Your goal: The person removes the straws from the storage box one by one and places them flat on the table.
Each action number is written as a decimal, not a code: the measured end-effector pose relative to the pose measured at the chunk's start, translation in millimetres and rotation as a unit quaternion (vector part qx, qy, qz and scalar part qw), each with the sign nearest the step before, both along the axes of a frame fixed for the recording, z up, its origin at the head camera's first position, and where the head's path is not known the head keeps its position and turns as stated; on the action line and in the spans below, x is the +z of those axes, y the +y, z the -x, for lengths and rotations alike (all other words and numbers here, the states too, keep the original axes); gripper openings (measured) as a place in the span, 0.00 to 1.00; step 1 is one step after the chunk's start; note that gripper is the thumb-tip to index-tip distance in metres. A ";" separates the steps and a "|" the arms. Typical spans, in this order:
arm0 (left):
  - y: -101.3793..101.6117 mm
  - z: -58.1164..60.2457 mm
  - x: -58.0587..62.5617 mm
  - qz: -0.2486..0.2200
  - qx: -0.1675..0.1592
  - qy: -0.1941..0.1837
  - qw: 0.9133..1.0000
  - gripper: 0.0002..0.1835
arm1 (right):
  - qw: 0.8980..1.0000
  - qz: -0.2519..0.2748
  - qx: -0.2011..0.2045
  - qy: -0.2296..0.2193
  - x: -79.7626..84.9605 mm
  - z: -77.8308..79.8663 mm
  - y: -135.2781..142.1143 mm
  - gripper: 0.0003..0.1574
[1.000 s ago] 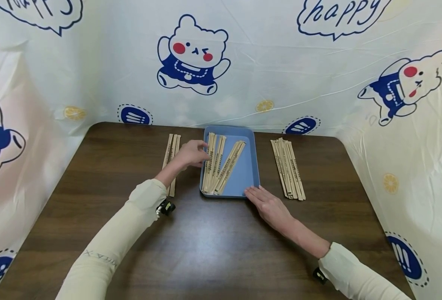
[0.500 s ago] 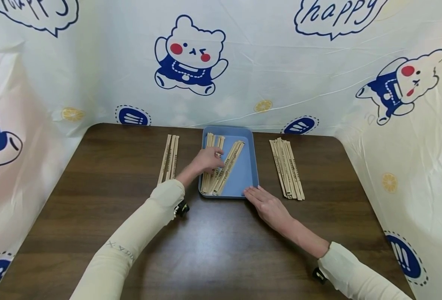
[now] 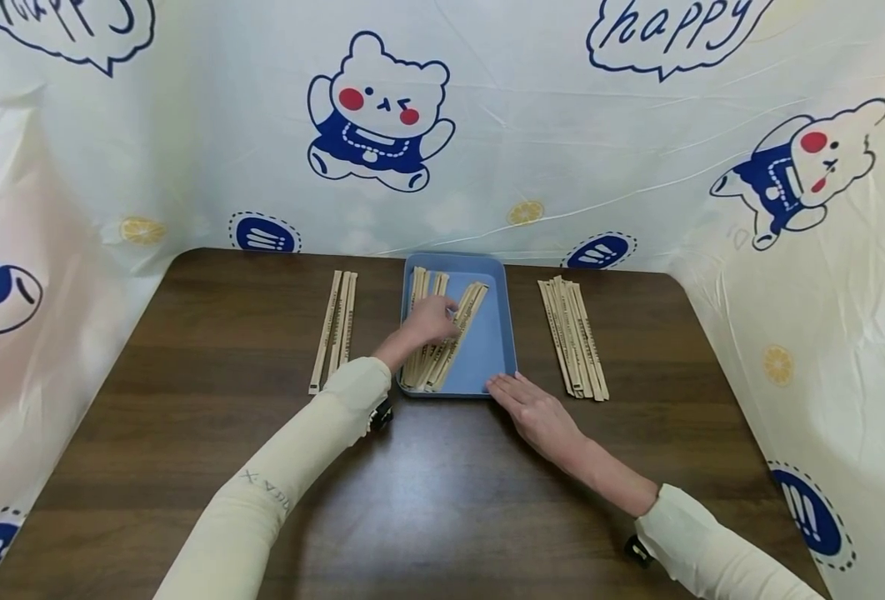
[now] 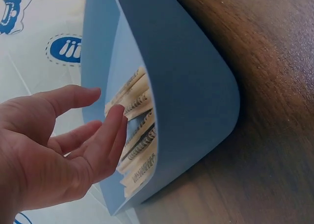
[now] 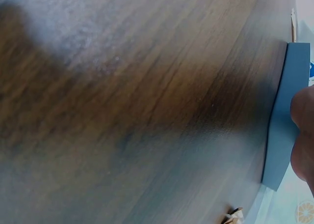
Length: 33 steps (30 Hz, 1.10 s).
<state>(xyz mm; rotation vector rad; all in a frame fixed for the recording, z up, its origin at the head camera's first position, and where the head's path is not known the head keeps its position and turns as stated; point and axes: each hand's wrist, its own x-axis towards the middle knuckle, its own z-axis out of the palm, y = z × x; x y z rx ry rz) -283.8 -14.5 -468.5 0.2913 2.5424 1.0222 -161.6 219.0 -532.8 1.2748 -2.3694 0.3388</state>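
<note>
In the head view a shallow blue tray [image 3: 498, 333] holds several slim, paper-wrapped sticks with printed lettering. Most lie along its left side; a bundle of them [image 3: 475, 298] slants up to the right. My left hand [image 3: 429, 323] reaches over the tray's left wall, its fingertips at the slanting bundle. The left wrist view shows that thumb and fingers apart, close over the wrapped sticks [image 4: 140, 106], with no stick between them. My right hand [image 3: 536, 412] rests at the tray's near right corner, fingers straight against the wall, which the right wrist view shows as well.
Left of the tray a few more wrapped sticks [image 3: 327, 333] lie on the brown wooden table [image 3: 427, 492]. A thicker bundle of them [image 3: 573, 337] lies to its right. A printed white sheet [image 3: 502, 125] hangs behind the table and along both sides.
My left hand has moved right, from the tray's left rim to over the slanting bundle. The right hand has stayed at the corner, and the tray has not visibly moved.
</note>
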 end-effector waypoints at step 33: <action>15.1 -3.5 -13.5 0.148 -0.006 0.055 0.987 0.10 | 1.000 -0.010 -0.004 -0.006 0.9 -0.5 -0.4 0.21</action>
